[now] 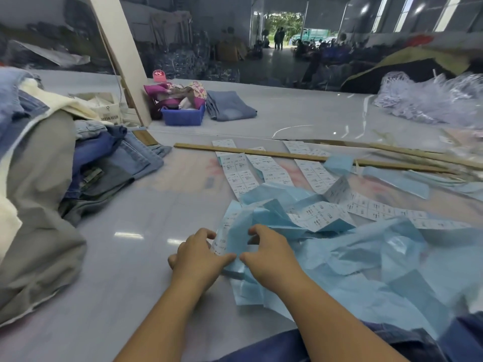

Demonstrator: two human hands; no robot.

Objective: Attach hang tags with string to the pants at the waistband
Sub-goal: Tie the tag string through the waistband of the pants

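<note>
A tangle of long label strips point(308, 218), white printed on one side and light blue on the back, lies on the table in front of me. My left hand point(200, 253) and my right hand point(268, 250) meet at the near end of one strip point(230, 236), each pinching it between thumb and fingers. More printed strips point(243, 173) lie flat farther out. Folded jeans and pants point(117, 158) are piled at the left. No string is visible in my hands.
A grey and cream cloth heap point(39, 205) fills the left edge. A long wooden stick point(287, 155) lies across the strips. A blue bin point(183, 114), folded jeans point(230, 105) and a plastic bundle point(431, 100) sit farther back. Dark denim point(392, 340) is at bottom right.
</note>
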